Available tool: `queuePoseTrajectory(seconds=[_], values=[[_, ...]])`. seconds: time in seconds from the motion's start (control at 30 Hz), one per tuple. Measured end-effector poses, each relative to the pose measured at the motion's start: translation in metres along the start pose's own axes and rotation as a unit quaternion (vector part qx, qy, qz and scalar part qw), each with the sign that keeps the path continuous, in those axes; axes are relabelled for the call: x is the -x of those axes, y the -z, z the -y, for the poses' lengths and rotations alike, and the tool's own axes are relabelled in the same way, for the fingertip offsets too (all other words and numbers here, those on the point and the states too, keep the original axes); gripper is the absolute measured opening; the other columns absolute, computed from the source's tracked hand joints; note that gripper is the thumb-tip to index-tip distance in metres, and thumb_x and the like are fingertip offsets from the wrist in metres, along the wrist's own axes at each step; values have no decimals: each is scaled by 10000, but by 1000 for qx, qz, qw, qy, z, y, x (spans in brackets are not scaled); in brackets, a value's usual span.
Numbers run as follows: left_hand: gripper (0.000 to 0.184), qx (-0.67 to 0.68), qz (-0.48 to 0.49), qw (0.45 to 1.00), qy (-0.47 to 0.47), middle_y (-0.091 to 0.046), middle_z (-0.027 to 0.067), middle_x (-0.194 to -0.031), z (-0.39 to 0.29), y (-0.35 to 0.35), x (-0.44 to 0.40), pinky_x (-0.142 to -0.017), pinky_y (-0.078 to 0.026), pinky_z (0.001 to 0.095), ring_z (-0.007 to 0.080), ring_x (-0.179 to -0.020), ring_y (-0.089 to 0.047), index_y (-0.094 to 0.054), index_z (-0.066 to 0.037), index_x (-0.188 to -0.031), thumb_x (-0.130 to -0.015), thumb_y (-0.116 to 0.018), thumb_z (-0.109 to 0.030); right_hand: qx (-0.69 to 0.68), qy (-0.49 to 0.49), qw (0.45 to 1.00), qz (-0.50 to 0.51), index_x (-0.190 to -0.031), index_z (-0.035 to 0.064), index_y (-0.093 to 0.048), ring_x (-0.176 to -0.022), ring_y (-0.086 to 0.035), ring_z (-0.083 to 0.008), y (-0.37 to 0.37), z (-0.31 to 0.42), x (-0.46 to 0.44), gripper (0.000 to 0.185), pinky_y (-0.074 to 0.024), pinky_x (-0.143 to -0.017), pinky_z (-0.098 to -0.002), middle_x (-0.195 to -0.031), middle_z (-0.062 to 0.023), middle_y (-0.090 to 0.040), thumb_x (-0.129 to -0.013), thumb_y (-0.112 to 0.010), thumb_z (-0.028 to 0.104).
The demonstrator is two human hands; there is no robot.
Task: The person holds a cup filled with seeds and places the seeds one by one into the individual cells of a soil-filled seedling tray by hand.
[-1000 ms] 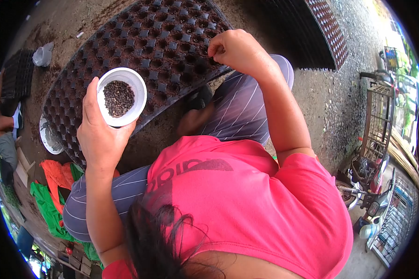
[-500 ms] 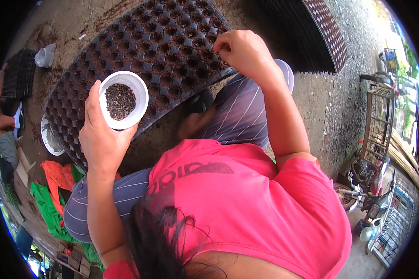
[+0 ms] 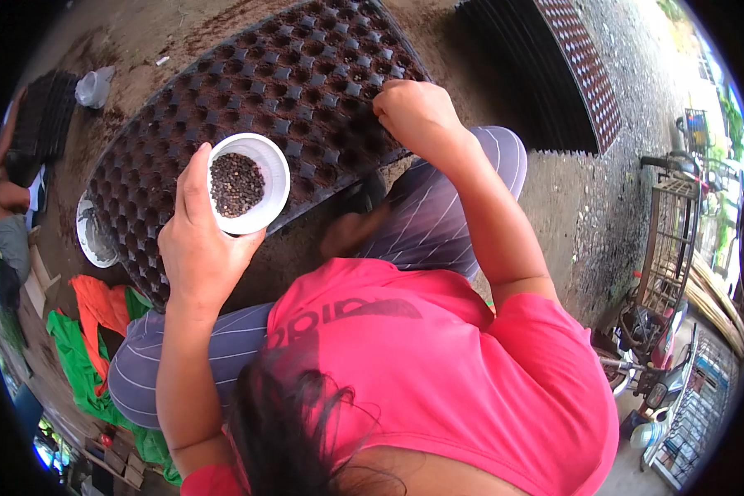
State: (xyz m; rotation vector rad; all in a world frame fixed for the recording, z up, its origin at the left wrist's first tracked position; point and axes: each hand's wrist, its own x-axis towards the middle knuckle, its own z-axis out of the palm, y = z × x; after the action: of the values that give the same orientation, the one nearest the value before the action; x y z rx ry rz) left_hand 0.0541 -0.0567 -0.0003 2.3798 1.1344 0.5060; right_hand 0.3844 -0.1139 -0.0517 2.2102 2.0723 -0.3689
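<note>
My left hand (image 3: 207, 252) is wrapped round a white cup (image 3: 277, 186) with small dark seeds (image 3: 236, 184) inside, held over the near edge of a black seedling tray (image 3: 256, 95). Dark brown soil fills the tray, and its cells show round hollows. At the tray's right end my right hand (image 3: 413, 116) is low over the cells, its fingers pinched together and pointing down. Whatever lies between those fingertips is hidden.
A tall stack of black trays (image 3: 546, 83) stands at the upper right. On the left are a white dish (image 3: 97, 236), a plastic bag (image 3: 95, 88), orange and green cloth (image 3: 99, 310), and another person's arm and leg (image 3: 10, 197). A motorbike (image 3: 657, 372) is at the right.
My left hand and the cup have shifted a little right and down in view. My right hand sits slightly lower, its fingers still pinched. The background has shifted slightly too.
</note>
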Motion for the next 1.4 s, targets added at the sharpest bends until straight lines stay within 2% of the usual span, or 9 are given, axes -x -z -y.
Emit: queuePoseTrajectory(seconds=[0.37,0.47,0.87,0.97,1.03,1.1,1.2,1.3,1.4], values=[[1033,-14,1,1000,-9,-637,185,-1343,1,0,-1,-907,-581,469,389,-1130,-688,-376,-104,-1538,-670,-924,-219,-61,38,996,-58,-892,95,-760,-880,-710,-340,0,-4,4,144,-577,-760,-454,-936,-110,-703,-817,-656,161],[1072,-28,-1,999,-35,-589,190,-1393,5,-2,0,-853,-611,470,403,-1097,-695,-363,-105,-1534,-612,-910,-133,-51,35,997,-39,-907,90,-754,-870,-708,-342,2,-3,3,149,-577,-768,-456,-958,-111,-698,-826,-653,162],[1065,-28,-14,998,-47,-600,193,-1368,5,-1,-1,-818,-616,477,408,-1051,-709,-354,-96,-1536,-628,-908,-148,-96,12,992,-82,-939,60,-655,-904,-699,-342,5,1,17,113,-567,-778,-462,-978,-128,-645,-930,-669,172],[1057,-24,-11,999,-45,-607,191,-1357,5,-2,-2,-800,-617,476,404,-1026,-715,-355,-98,-1534,-636,-909,-163,-139,68,988,-5,-1032,73,-688,-930,-684,-360,14,17,29,139,-554,-803,-455,-1025,-126,-655,-925,-677,161],[1052,-25,-12,998,-54,-609,190,-1353,2,-3,-2,-793,-617,476,403,-1015,-718,-359,-95,-1531,-640,-912,-173,-141,65,986,-56,-1052,78,-702,-936,-690,-358,22,38,28,150,-558,-805,-456,-1013,-128,-665,-914,-678,133],[1046,-28,-10,998,-63,-611,189,-1350,1,-6,-3,-786,-617,476,401,-1004,-720,-364,-92,-1529,-644,-914,-184,-274,136,942,-136,-1008,61,-715,-885,-692,-361,38,72,24,138,-570,-762,-436,-919,-118,-675,-877,-693,95],[1039,-18,-6,996,-82,-617,180,-1347,-6,-14,-3,-762,-614,477,394,-972,-728,-380,-70,-1518,-645,-926,-210,-164,291,941,-61,-927,54,-716,-829,-707,-307,56,119,18,190,-589,-726,-418,-876,-104,-677,-745,-723,104],[1047,12,-7,996,-91,-615,181,-1355,-13,-10,-7,-749,-609,477,397,-964,-728,-378,-72,-1521,-641,-928,-210,-79,252,961,-86,-860,7,-711,-756,-723,-300,40,148,3,168,-585,-624,-410,-815,-143,-704,-726,-717,108],[1064,24,-10,997,-72,-610,186,-1366,-6,-15,-7,-778,-602,478,411,-988,-719,-372,-73,-1522,-629,-933,-211,-122,305,935,-137,-855,-9,-706,-687,-711,-319,38,151,-12,182,-582,-603,-425,-752,-154,-704,-705,-710,94]])
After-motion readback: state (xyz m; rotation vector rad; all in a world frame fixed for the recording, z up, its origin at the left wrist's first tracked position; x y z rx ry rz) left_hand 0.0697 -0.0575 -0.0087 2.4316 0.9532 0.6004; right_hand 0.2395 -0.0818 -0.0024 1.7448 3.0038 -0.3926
